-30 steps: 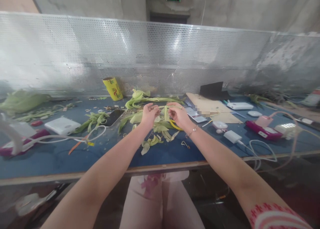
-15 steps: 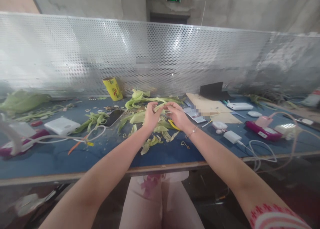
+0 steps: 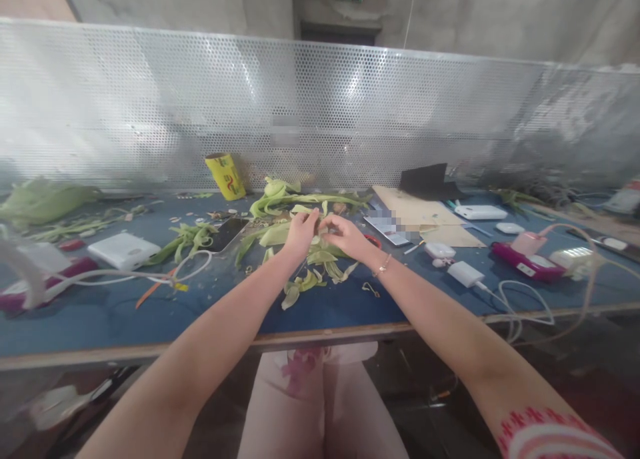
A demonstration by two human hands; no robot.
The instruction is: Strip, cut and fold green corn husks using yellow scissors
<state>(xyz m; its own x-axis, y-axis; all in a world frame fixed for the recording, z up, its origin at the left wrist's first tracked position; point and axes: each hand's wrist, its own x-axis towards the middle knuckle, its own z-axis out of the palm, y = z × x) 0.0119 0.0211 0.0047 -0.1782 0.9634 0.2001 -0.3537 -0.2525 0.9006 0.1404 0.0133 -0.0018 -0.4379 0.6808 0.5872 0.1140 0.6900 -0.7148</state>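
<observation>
My left hand (image 3: 303, 233) is closed above the leaf pile, fingers pinched on a pale green leaf strip (image 3: 324, 207) whose end shows over the fingertips. Close beside it, my right hand (image 3: 346, 237) has its thumb and forefinger curled together near the left fingertips; anything between them is too small to make out. Pale green husk-like leaves (image 3: 326, 264) lie below both hands, with more torn pieces (image 3: 303, 287) nearer the table edge. Behind the hands rests a bundle of green leaves (image 3: 277, 199). A red curved piece (image 3: 373, 240) shows past my right hand, mostly hidden.
A phone (image 3: 229, 235) and a green leaf bunch (image 3: 193, 237) lie left, near a white box (image 3: 124, 251) and cables. A yellow tube (image 3: 226, 177) leans by the perforated screen (image 3: 175, 112). To the right are another phone (image 3: 393, 229), cardboard (image 3: 425, 212) and a white charger (image 3: 465, 274).
My hands have shifted slightly, and the right fingers have curled in more. The yellow curved piece under my right hand no longer shows; a red one now appears beside it.
</observation>
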